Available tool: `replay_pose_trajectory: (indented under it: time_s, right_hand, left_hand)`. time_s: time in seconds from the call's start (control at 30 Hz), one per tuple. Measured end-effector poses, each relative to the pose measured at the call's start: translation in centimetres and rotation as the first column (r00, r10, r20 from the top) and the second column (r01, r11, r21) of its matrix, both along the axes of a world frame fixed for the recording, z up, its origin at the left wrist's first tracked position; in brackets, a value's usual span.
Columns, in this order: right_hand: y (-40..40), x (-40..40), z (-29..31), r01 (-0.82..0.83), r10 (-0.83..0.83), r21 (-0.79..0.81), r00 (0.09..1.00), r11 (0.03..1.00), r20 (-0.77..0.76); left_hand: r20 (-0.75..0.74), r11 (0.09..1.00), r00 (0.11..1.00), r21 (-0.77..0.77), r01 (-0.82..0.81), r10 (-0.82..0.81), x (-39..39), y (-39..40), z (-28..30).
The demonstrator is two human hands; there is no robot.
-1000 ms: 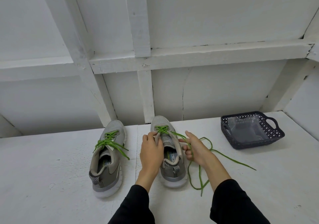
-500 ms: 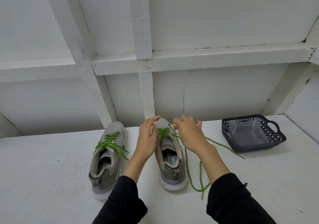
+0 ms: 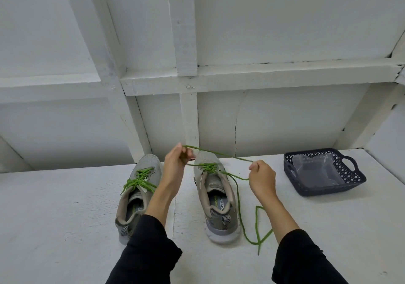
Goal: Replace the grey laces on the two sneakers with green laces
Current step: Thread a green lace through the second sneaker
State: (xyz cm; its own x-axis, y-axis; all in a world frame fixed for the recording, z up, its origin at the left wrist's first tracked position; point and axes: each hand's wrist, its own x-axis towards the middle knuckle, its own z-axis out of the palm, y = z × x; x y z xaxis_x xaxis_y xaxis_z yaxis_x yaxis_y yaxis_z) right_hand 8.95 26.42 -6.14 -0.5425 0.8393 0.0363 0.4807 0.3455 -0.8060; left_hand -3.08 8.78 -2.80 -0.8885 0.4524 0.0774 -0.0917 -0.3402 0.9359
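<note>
Sneakers (image 3: 215, 198), two; basket (image 3: 322, 171), one.

Matt grey mesh cloth is being shown on both sneakers (image 3: 215, 198), laced with woven green laces (image 3: 237, 196). Rough white-painted wood is being seen in the bench (image 3: 65, 207); the perforated basket (image 3: 324, 172) (dark plastic) is lined with glossy clear film.

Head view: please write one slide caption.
Both hands pull a green lace taut above the right sneaker.

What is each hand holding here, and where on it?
Both hold the green lace of the right sneaker: left hand and right hand pinch its stretched span.
</note>
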Motion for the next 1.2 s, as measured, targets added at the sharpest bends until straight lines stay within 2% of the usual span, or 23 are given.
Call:
replay_pose_trajectory:
  time_s: [0.03,0.07,0.1,0.17,0.23,0.3,0.33,0.4,0.47,0.53,0.57,0.6,0.63,0.67,0.73,0.87,0.9,0.97,1.03,1.1,1.17,1.2]
  right_hand:
    - [0.0,0.3,-0.4,0.011,-0.01,-0.027,0.999,1.0,0.044]
    - [0.0,0.5,-0.8,0.012,-0.007,-0.045,0.995,0.999,0.1]
    - [0.0,0.7,-1.1,0.001,0.007,-0.045,0.987,0.999,0.162]
    - [-0.4,0.5,-1.1,-0.08,0.077,0.004,0.976,0.997,0.205]
    - [-1.4,-0.2,-0.1,-0.19,0.189,0.015,0.981,0.982,0.034]
    - [-2.9,-1.1,1.8,-0.318,0.298,-0.086,0.936,0.944,-0.187]
    - [-3.6,-1.4,2.8,-0.39,0.345,-0.156,0.904,0.908,-0.251]
    - [-4.4,-1.7,4.1,-0.486,0.409,-0.261,0.862,0.834,-0.298]
    - [-4.1,-1.4,4.5,-0.52,0.455,-0.247,0.847,0.818,-0.274]
    - [-3.1,-1.0,4.3,-0.496,0.355,-0.34,0.846,0.799,-0.398]
    - [-2.5,-0.8,4.2,-0.492,0.209,-0.477,0.822,0.728,-0.529]
    - [-1.8,-0.7,4.2,-0.524,0.012,-0.614,0.766,0.59,-0.642]
    - [-1.1,-0.6,4.1,-0.582,-0.175,-0.692,0.697,0.428,-0.695]
    - [-0.6,-0.5,3.9,-0.624,-0.315,-0.713,0.639,0.32,-0.701]
    - [0.0,-0.4,3.4,-0.609,-0.427,-0.745,0.617,0.273,-0.661]
    - [0.2,-0.4,2.6,-0.449,-0.406,-0.787,0.683,0.423,-0.607]
    - [0.3,-0.5,2.2,-0.376,-0.408,-0.79,0.702,0.484,-0.584]
    - [0.5,-0.3,1.5,-0.14,-0.375,-0.754,0.8,0.641,-0.468]
    - [0.8,-0.1,0.5,0.116,-0.33,-0.618,0.912,0.777,-0.243]
    - [0.6,0.2,0.1,0.231,-0.249,-0.388,0.969,0.892,0.005]
    - [-0.1,0.5,0.1,0.145,-0.13,-0.104,0.982,0.984,0.138]
    - [-0.6,0.4,0.5,0.067,-0.068,0.01,0.991,0.998,0.112]
  left_hand:
    - [0.056,0.998,0.998,0.057,-0.029,0.025,-0.2,-0.2,0.4]
    - [0.054,0.998,0.998,0.048,-0.041,0.038,-0.2,-0.4,0.8]
    - [-0.008,0.998,0.999,-0.041,-0.049,0.049,-0.1,-0.6,1.1]
    - [-0.253,0.952,0.968,-0.298,-0.071,-0.007,0.4,-0.8,1.1]
    - [-0.445,0.882,0.883,-0.463,-0.085,-0.148,0.9,-0.5,0.8]
    - [-0.51,0.833,0.824,-0.546,-0.086,-0.249,1.3,0.0,0.7]
    - [-0.514,0.819,0.813,-0.567,-0.085,-0.272,1.5,0.2,0.8]
    - [-0.51,0.811,0.814,-0.579,-0.087,-0.277,1.7,0.3,0.8]
    - [-0.509,0.805,0.821,-0.583,-0.108,-0.258,1.6,0.0,0.7]
    - [-0.501,0.794,0.832,-0.594,-0.131,-0.237,1.1,-0.5,0.3]
    - [-0.494,0.795,0.842,-0.59,-0.14,-0.218,0.8,-0.7,0.0]
    - [-0.485,0.803,0.854,-0.577,-0.148,-0.191,0.5,-0.9,-0.2]
    - [-0.471,0.813,0.867,-0.562,-0.15,-0.165,0.3,-1.0,-0.3]
    - [-0.454,0.818,0.878,-0.556,-0.145,-0.153,0.1,-1.2,-0.5]
    - [-0.421,0.803,0.892,-0.582,-0.125,-0.166,0.0,-1.5,-0.7]
    - [-0.359,0.748,0.88,-0.663,-0.005,-0.312,-0.3,-1.7,-1.7]
    - [-0.341,0.713,0.874,-0.701,0.009,-0.346,-0.4,-1.7,-1.9]
    - [-0.331,0.682,0.879,-0.731,-0.009,-0.343,-0.6,-1.8,-2.3]
    - [-0.348,0.729,0.908,-0.681,-0.073,-0.234,-0.5,-1.8,-2.5]
    - [-0.346,0.775,0.93,-0.619,-0.128,-0.123,-0.1,-1.6,-2.4]
    - [-0.356,0.793,0.932,-0.587,-0.161,-0.074,0.3,-1.3,-2.5]
    - [-0.366,0.801,0.929,-0.573,-0.174,-0.06,0.5,-1.1,-2.5]
